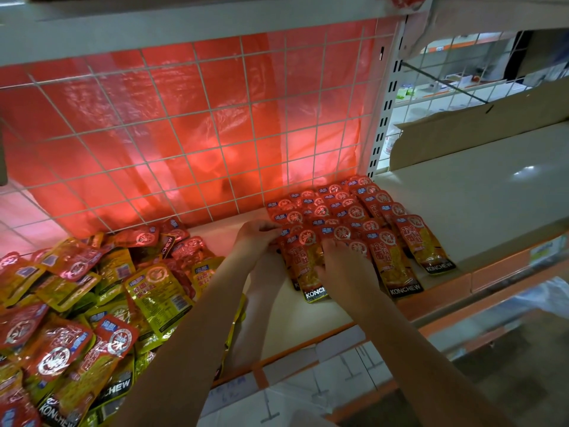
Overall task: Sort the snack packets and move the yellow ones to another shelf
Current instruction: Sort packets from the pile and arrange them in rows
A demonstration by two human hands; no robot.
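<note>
Neat overlapping rows of red snack packets [351, 211] lie on the white shelf [477, 211], right of centre. At the left, a loose pile mixes red packets [61, 349] with yellow ones [158, 292]. Both my hands are at the front-left red packet [303, 272] of the neat rows. My left hand [257, 234] pinches that packet's top-left corner with curled fingers. My right hand [345, 266] lies on top of the packet, palm down, and covers its right half.
A white wire grid [184, 134] with red plastic sheet behind it backs the shelf. A flat cardboard piece [480, 131] leans at the back right. A slotted upright [383, 118] divides the bays. The orange shelf edge [446, 294] runs along the front.
</note>
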